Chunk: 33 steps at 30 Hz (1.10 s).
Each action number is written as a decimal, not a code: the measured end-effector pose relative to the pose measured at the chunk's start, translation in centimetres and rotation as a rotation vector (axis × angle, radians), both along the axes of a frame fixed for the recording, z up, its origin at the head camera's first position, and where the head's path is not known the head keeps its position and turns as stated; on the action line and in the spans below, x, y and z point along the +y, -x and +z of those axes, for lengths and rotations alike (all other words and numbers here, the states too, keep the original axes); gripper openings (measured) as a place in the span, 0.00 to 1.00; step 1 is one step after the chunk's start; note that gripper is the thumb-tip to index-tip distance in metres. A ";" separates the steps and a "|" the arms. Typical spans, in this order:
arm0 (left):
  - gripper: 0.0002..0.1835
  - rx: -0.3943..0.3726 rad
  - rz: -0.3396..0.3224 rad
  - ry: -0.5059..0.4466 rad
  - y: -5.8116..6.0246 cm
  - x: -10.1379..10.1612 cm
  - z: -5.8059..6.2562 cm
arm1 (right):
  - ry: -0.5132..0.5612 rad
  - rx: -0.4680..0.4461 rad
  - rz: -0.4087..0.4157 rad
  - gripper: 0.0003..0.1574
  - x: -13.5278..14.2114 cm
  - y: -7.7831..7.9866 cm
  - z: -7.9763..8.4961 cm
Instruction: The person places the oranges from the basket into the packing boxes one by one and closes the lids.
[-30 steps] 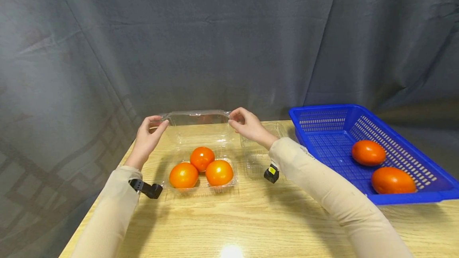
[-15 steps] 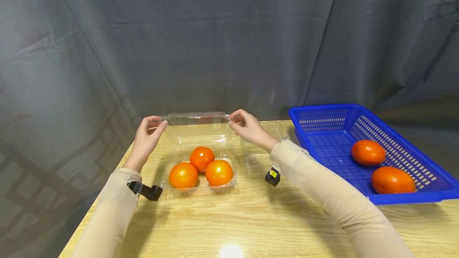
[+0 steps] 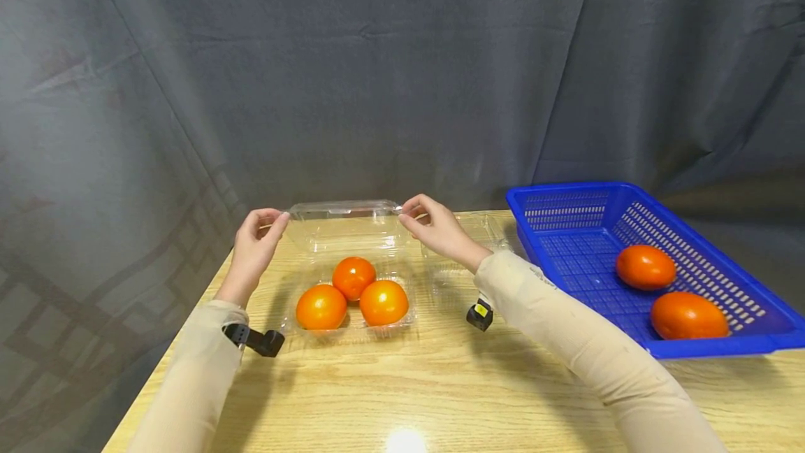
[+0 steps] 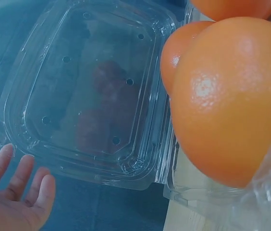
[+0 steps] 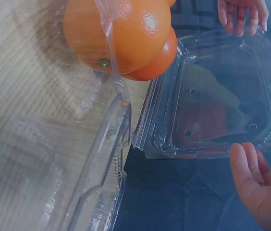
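Three oranges [image 3: 384, 303] sit in the base of a hinged clear plastic fruit container [image 3: 352, 335], with its lid [image 3: 342, 226] raised at the far side. My left hand [image 3: 254, 243] pinches the lid's left corner between thumb and fingers, and the left wrist view shows that hand [image 4: 22, 192] at the corner tab. At the right corner my right hand [image 3: 437, 226] grips the lid's edge with thumb and fingertips. Small round holes dot the lid [image 5: 217, 106] in the right wrist view, where the fingers of my right hand [image 5: 258, 185] meet its rim.
A second clear plastic container [image 3: 449, 285] stands open just right of the first, partly behind my right forearm. Farther right, a blue plastic basket [image 3: 566, 250] holds two oranges [image 3: 646, 268]. A grey curtain [image 3: 377, 89] hangs behind the wooden table [image 3: 352, 397].
The lid's free edge has tipped down a little toward me, with both hands following it slightly. The oranges and the basket stay where they were.
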<state>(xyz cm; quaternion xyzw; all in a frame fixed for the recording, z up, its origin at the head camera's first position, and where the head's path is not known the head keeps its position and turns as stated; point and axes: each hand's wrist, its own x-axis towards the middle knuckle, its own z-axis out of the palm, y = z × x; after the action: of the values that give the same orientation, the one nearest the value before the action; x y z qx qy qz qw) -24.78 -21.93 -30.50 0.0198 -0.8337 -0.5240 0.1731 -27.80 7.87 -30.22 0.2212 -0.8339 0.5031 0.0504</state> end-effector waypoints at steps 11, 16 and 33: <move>0.18 0.058 -0.014 -0.032 -0.5 -0.3 -0.2 | -0.006 0.020 0.001 0.13 0.0 -0.5 -0.2; 0.17 0.073 -0.030 -0.057 -0.7 -0.4 -0.4 | -0.018 0.044 0.000 0.13 -0.1 -0.7 -0.1; 0.15 0.078 -0.099 -0.033 -1.2 -1.1 -0.6 | -0.038 0.179 0.014 0.08 0.1 -1.3 -0.5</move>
<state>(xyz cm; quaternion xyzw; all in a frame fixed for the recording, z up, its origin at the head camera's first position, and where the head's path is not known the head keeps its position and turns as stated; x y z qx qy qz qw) -23.58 -23.01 -31.14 -0.0392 -0.8174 -0.5461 0.1789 -26.51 7.92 -30.76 0.2719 -0.8340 0.4657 0.1169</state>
